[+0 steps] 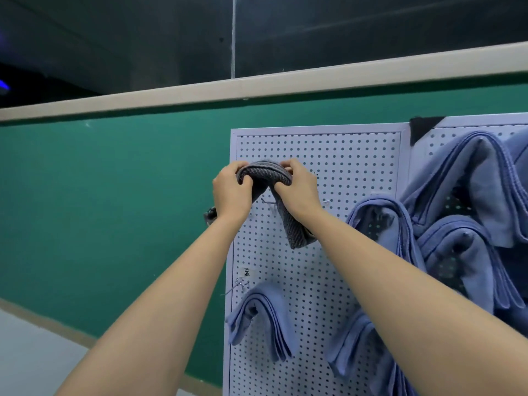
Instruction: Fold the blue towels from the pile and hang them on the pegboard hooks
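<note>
Both hands are up at the top left part of the pegboard [343, 155]; the left hand [233, 192] and the right hand [297, 190] each grip the folded towel [265, 172]; the fingers [246, 180] of both hands are curled tight round its top fold, one hand at each side. This towel is a dark grey-blue with thin ribs; it bends like an arch in front of the pegboard; one end hangs down past the right wrist, and the other end peeks out behind the left wrist, just off the pegboard's left edge. A thin metal hook [268, 202] sticks out of the pegboard right under the arch; I cannot tell if the towel touches it. More towels already hang on the pegboard; one pale blue towel [263, 318] hangs low near its left edge, and a bunch of blue towels [457, 224] crowd its right side. A small paper tag [246, 272] sits on the pegboard above the low towel; a black patch [423, 128] covers one top corner; a green wall [114, 195] stands behind the pegboard.
</note>
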